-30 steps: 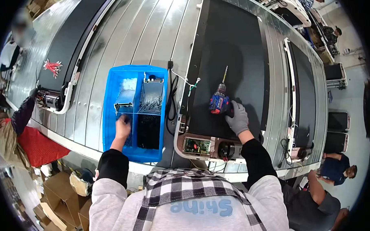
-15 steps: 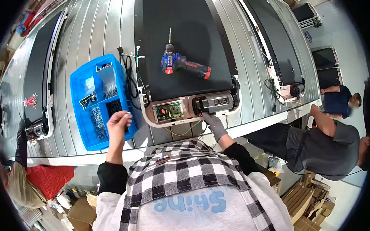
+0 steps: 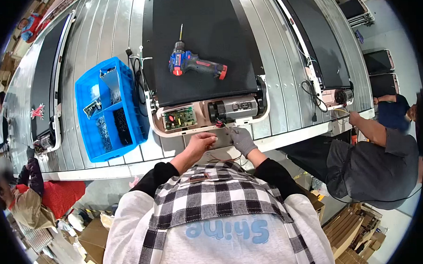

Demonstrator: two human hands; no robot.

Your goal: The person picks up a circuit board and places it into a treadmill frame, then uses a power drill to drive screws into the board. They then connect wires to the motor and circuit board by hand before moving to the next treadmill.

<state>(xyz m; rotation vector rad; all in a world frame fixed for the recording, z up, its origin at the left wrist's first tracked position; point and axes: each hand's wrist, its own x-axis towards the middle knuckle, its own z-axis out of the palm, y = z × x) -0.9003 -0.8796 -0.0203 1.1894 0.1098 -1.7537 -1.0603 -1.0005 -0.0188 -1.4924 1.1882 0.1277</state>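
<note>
My left hand [image 3: 200,146] is bare and pinched on a small pale piece at the fingertips, too small to name. It is just in front of the treadmill frame [image 3: 193,131], close to my right hand. My right hand [image 3: 242,141], in a grey glove, has its fingers closed on thin wires by the motor [image 3: 234,108]. Red wires [image 3: 219,124] come out below the motor. A green circuit board [image 3: 179,118] sits in the frame left of the motor. A blue and red cordless drill [image 3: 195,63] lies on the black running belt [image 3: 205,90].
A blue divided bin [image 3: 85,136] of screws and small parts stands at left, beside a black cable [image 3: 138,81]. Another treadmill base [image 3: 328,72] lies to the right, where a person [image 3: 371,159] works. A second person [image 3: 29,194] is at the left edge.
My left hand has moved right, from the blue bin to beside my right hand. My right hand has drawn slightly down from the motor. The view has shifted a little.
</note>
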